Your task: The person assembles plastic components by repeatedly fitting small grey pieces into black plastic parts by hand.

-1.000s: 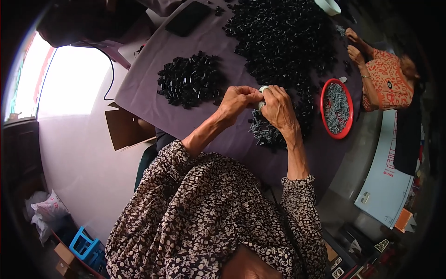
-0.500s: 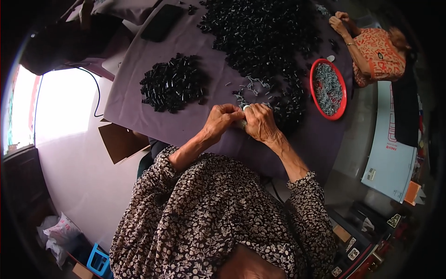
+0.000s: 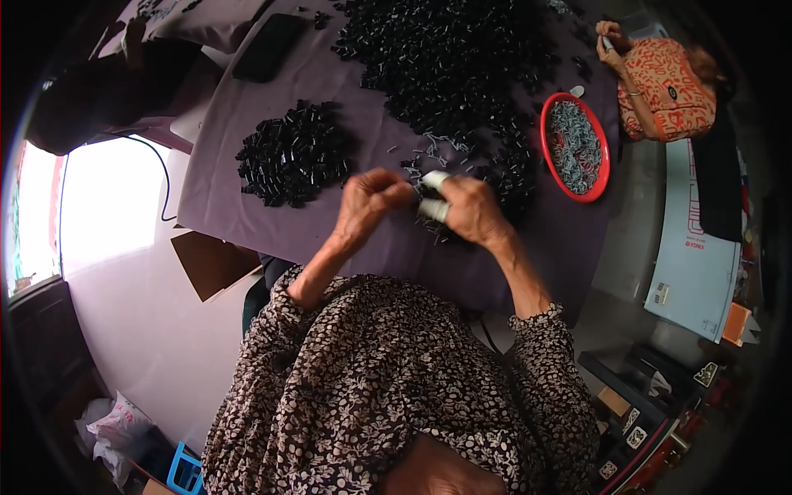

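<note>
My left hand [image 3: 369, 208] is curled above the near part of the table, thumb pressed against bent fingers. Whatever it may hold is hidden. Just right of it, my right hand [image 3: 474, 212] has white coverings [image 3: 435, 179] on its thumb and a finger. Those two tips stand apart, slightly blurred, with nothing visible between them. Beneath and behind the right hand lie loose small grey pins [image 3: 441, 148] and black plastic pieces [image 3: 511, 165]. Left of my left hand is a separate heap of black pieces [image 3: 295, 154].
A large pile of black pieces [image 3: 450, 58] covers the table's far part. A red oval tray [image 3: 606, 165] of grey pins stands at right. A dark flat case [image 3: 268, 48] lies far left on the purple cloth [image 3: 223, 169]. Another person [image 3: 668, 87] works at the far right.
My hands, pressed together before, have come apart. The left hand has moved left and the right hand's covered fingertips have spread. The whole view has shifted slightly.
</note>
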A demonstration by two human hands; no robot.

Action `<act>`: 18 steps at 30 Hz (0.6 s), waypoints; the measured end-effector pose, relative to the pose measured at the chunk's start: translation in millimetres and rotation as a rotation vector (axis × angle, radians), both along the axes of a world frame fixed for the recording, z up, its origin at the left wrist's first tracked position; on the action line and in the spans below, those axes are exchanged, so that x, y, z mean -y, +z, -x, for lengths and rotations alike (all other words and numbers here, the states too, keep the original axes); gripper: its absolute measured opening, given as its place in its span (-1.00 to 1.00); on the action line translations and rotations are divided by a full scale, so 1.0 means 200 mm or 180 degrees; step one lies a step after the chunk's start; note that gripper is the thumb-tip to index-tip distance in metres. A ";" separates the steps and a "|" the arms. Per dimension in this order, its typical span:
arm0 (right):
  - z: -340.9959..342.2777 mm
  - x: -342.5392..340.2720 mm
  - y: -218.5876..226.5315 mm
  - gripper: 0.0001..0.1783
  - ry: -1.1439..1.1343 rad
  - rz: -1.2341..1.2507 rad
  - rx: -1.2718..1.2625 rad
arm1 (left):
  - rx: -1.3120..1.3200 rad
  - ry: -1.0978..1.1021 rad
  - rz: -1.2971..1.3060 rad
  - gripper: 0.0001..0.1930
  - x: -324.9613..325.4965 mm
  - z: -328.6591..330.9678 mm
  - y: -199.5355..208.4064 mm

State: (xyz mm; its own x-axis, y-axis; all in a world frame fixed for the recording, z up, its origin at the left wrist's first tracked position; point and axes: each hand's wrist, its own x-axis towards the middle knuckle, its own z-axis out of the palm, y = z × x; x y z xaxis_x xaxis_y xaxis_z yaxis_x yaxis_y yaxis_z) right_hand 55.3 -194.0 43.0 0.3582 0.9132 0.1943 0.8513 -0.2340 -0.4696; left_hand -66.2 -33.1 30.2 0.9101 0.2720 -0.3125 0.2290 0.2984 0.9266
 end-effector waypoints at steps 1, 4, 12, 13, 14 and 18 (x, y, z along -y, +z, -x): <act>-0.06 0.00 0.07 -0.71 -0.0186 -0.0089 -0.0175 | -0.0029 0.0517 -0.0440 -0.82 -0.04 0.00 0.04; -0.30 0.13 0.04 -0.83 -0.0909 -0.0032 0.0184 | 0.0187 0.1147 -0.1867 -0.87 -0.21 0.00 0.10; -0.38 0.07 -0.05 -0.88 -0.0227 0.0051 0.0732 | -0.0208 0.1279 -0.3808 -0.86 -0.42 0.09 -0.03; -0.39 0.07 -0.06 -0.89 -0.0207 0.0156 0.0716 | -0.0110 0.1321 -0.4036 -0.84 -0.40 0.09 -0.03; -0.39 0.07 -0.07 -0.89 -0.0185 0.0155 0.0711 | -0.0009 0.1362 -0.4265 -0.82 -0.38 0.08 -0.03; -0.37 0.08 -0.07 -0.88 -0.0481 0.0544 0.0555 | 0.0515 0.1229 -0.4239 -0.85 -0.27 0.01 0.00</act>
State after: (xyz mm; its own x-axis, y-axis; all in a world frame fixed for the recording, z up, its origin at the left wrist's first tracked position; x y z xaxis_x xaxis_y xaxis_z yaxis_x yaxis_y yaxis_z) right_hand 129.0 -210.2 29.8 0.4674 0.8768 0.1128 0.8652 -0.4275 -0.2621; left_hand -67.8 20.8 30.9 0.7111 0.5169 0.4766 0.1996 -0.7984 0.5681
